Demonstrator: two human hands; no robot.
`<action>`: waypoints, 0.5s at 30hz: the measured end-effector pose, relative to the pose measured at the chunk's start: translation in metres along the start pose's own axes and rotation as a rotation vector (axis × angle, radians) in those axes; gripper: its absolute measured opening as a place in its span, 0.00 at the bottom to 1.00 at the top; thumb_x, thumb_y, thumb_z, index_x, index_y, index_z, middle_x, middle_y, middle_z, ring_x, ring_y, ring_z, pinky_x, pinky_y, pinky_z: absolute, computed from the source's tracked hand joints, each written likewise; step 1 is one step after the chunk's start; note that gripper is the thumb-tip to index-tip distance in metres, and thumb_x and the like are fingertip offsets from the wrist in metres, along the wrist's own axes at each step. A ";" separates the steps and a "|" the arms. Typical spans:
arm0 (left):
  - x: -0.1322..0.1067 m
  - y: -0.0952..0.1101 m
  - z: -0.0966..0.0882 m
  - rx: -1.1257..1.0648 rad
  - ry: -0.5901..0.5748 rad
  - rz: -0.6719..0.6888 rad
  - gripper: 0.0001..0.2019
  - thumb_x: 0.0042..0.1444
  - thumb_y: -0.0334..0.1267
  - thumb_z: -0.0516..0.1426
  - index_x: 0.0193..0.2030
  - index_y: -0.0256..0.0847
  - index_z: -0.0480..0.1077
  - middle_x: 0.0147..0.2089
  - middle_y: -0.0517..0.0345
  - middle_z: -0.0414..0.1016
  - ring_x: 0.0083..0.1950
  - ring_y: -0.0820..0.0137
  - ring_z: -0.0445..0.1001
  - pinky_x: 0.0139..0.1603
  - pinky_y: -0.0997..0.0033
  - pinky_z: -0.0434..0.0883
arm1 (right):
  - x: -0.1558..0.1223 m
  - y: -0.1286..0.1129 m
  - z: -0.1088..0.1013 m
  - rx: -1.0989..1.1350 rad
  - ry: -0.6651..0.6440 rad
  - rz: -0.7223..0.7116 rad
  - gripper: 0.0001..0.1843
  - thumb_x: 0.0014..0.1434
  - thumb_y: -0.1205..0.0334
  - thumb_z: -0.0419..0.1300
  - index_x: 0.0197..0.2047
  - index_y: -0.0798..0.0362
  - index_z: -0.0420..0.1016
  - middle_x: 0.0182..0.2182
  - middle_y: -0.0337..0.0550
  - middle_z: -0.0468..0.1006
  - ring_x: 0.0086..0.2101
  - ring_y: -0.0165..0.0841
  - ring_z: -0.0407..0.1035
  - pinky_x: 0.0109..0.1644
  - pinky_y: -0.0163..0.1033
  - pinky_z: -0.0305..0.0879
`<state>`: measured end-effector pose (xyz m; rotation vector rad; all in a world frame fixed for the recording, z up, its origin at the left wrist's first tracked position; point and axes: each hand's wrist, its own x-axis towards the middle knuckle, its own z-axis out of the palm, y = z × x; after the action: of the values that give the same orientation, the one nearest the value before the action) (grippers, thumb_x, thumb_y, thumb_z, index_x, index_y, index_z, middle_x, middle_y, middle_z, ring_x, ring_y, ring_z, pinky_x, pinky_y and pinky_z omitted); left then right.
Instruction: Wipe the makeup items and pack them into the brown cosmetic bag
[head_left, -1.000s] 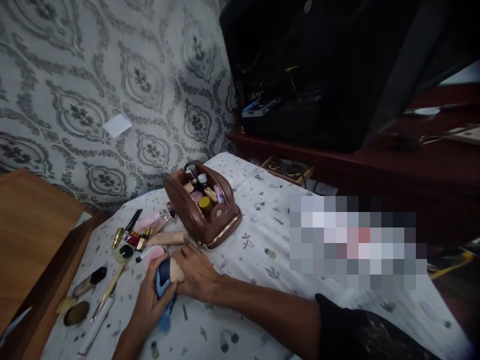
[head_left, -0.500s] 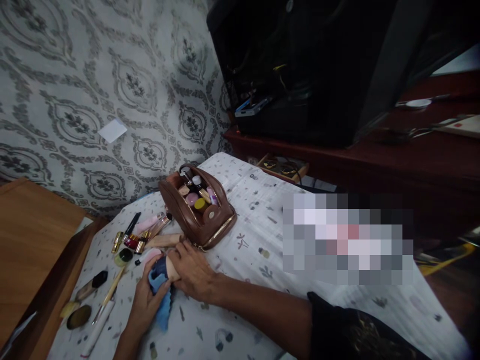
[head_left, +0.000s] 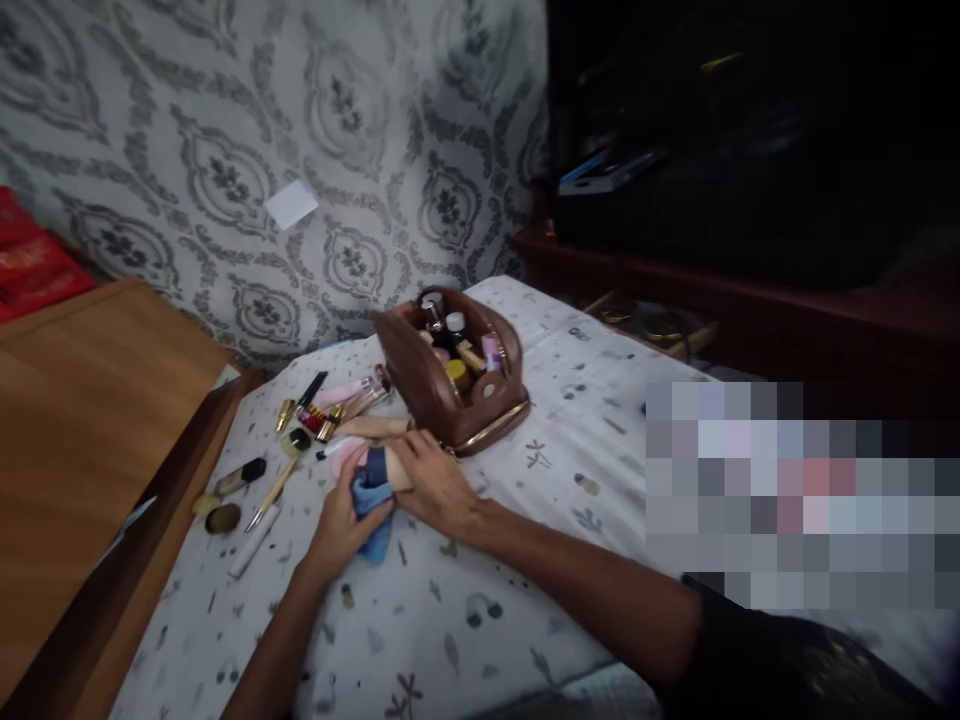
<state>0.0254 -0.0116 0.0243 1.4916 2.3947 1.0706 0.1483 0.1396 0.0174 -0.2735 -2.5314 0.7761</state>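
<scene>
My left hand [head_left: 343, 512] is closed around a light blue cloth [head_left: 375, 540], pressing it against a small beige container with a dark blue band or cap [head_left: 377, 466]. The fingers of my right hand [head_left: 439, 487] wrap the container's beige end. Whether it is a bottle or a tube I cannot tell, as both hands cover much of it. Just beyond my hands stands an unzipped brown cosmetic bag [head_left: 405, 375], full of small bottles and jars, among them one with a yellow lid [head_left: 457, 375]. A beige tube [head_left: 379, 427] lies between the bag and my hands.
Several lipsticks [head_left: 330, 422] and other cosmetics lie left of the bag. Nearer are a makeup brush [head_left: 277, 488], a white tube [head_left: 255, 543], a black-capped bottle [head_left: 241, 477] and a round jar [head_left: 223, 518]. A wooden panel [head_left: 112, 420] borders the left side; a dark cabinet [head_left: 637, 280] stands behind right.
The camera has turned left, so everything sits further right in view and a red item appears at the far left. Both hands keep their hold on the container and cloth.
</scene>
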 end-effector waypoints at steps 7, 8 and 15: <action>-0.001 -0.002 -0.002 -0.112 -0.075 -0.063 0.33 0.54 0.48 0.63 0.64 0.41 0.59 0.52 0.51 0.76 0.49 0.63 0.75 0.53 0.63 0.71 | -0.003 0.007 0.012 -0.044 0.066 -0.132 0.29 0.53 0.72 0.62 0.59 0.58 0.66 0.50 0.54 0.70 0.53 0.47 0.62 0.59 0.54 0.66; -0.001 -0.002 -0.002 -0.115 -0.066 -0.081 0.32 0.54 0.50 0.62 0.62 0.41 0.61 0.48 0.53 0.77 0.44 0.64 0.75 0.49 0.64 0.71 | -0.003 0.008 0.014 -0.054 0.078 -0.147 0.29 0.53 0.73 0.61 0.59 0.57 0.66 0.50 0.54 0.70 0.52 0.47 0.62 0.58 0.54 0.66; -0.003 0.001 -0.004 -0.145 -0.025 -0.110 0.26 0.57 0.54 0.59 0.55 0.38 0.67 0.38 0.57 0.75 0.38 0.66 0.72 0.43 0.66 0.70 | -0.004 0.010 0.020 -0.066 0.110 -0.174 0.30 0.53 0.71 0.61 0.59 0.55 0.65 0.51 0.53 0.69 0.52 0.48 0.63 0.55 0.54 0.68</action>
<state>0.0259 -0.0161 0.0275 1.3034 2.2981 1.1648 0.1427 0.1375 -0.0044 -0.1120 -2.4411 0.5953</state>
